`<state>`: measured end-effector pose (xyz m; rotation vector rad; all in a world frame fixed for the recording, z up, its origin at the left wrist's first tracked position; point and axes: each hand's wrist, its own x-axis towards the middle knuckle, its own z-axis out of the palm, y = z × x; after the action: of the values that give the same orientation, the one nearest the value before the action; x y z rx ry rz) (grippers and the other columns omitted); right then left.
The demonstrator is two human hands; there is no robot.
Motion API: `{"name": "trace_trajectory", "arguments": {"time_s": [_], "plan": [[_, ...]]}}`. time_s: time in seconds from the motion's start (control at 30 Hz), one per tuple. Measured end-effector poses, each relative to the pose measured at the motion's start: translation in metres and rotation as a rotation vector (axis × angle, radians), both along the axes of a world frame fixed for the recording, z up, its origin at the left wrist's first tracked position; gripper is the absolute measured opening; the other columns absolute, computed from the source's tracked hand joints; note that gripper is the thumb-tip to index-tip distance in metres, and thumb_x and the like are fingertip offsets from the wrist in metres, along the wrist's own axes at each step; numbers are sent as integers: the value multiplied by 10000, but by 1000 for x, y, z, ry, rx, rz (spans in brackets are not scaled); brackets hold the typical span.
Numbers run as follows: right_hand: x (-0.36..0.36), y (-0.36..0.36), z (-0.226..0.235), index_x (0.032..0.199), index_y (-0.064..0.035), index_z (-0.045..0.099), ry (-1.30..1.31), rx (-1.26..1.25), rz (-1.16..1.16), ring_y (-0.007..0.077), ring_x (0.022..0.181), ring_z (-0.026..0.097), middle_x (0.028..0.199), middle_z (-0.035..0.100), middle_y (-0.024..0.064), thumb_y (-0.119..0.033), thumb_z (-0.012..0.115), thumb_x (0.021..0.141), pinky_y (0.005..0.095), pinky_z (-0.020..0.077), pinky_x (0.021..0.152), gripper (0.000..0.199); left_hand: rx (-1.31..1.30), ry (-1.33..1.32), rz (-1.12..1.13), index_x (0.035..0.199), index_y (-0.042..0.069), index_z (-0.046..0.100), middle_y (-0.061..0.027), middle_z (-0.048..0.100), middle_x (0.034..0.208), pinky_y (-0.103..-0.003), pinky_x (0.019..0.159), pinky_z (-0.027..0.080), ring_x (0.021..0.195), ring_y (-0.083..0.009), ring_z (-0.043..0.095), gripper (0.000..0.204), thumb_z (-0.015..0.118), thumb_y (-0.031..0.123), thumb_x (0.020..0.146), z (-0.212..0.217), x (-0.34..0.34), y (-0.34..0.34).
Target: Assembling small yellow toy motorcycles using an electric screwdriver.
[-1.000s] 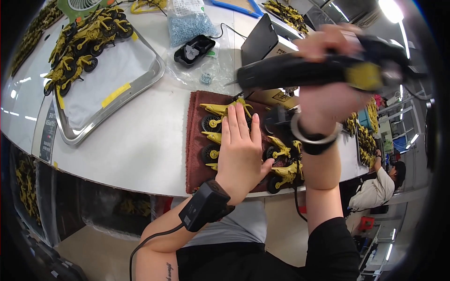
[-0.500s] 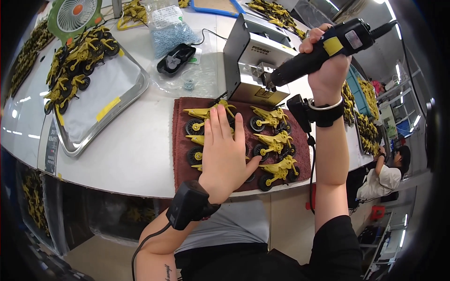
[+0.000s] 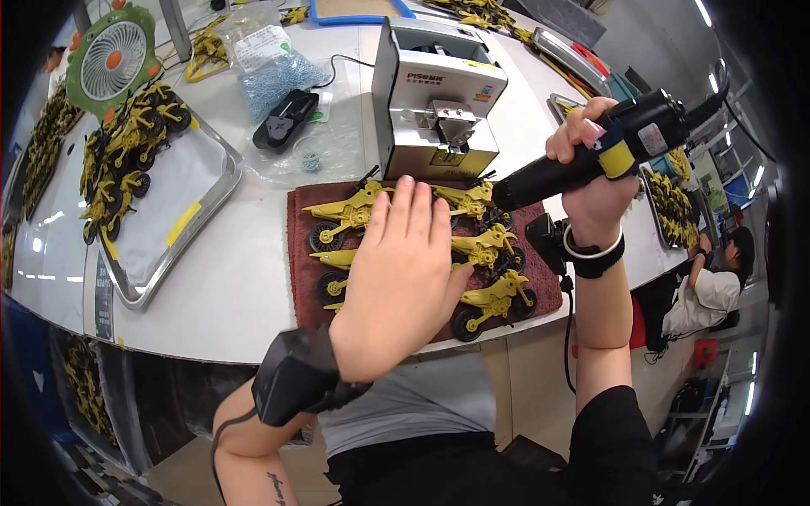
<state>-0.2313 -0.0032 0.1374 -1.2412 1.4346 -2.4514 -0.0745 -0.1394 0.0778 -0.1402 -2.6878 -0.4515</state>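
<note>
While the left hand (image 3: 396, 270) lay flat over the left column of yellow toy motorcycles (image 3: 498, 297), its fingers straight, slightly parted and grasping nothing, the right hand (image 3: 597, 202) had its fingers closed around a black electric screwdriver (image 3: 544, 174). The motorcycles lay in two columns on a brown cloth (image 3: 299, 253). At the far right one stood the screwdriver's nose; whether its bit touched could not be told. This was probably screw driving, and the next move seemed to call for a steady, well-aligned tip. Farther off stood a silver machine (image 3: 451, 94), a bag of small bluish parts (image 3: 283, 91) to its left.
</note>
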Motion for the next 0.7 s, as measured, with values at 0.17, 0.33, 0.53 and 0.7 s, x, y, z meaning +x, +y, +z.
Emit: {"name": "trace_trajectory", "arguments": {"time_s": [0.17, 0.33, 0.53, 0.7], "plan": [[-7, -5, -15, 891, 22, 502, -38, -87, 61, 191, 548, 545, 742, 545, 110, -25, 636, 708, 273, 446, 516, 231, -71, 22, -132, 1140, -90, 467, -238, 487, 1188, -415, 995, 323, 1170, -338, 428, 461, 553, 213, 804, -21, -44, 4], [-7, -4, -21, 901, 15, 520, -24, 30, 3, 150, 629, 598, 768, 574, 83, -56, 653, 720, 243, 497, 533, 235, -71, -34, -205, 1137, -68, 486, -224, 483, 1201, -412, 972, 343, 1150, -325, 443, 424, 524, 224, 832, -31, -58, 5], [5, -14, -17, 857, 11, 468, 56, 131, -75, 128, 515, 496, 654, 509, 84, -35, 619, 713, 242, 413, 493, 214, -60, -43, -212, 1059, -34, 515, -221, 491, 1169, -419, 937, 369, 1113, -330, 464, 354, 537, 233, 828, -26, -58, 4], [5, -11, -7, 839, -1, 464, 47, 128, -49, 136, 493, 483, 636, 485, 65, -56, 603, 734, 248, 402, 493, 182, -105, -46, -194, 1089, -43, 515, -213, 488, 1180, -400, 932, 373, 1111, -323, 466, 379, 539, 225, 823, -28, -57, 7]]}}
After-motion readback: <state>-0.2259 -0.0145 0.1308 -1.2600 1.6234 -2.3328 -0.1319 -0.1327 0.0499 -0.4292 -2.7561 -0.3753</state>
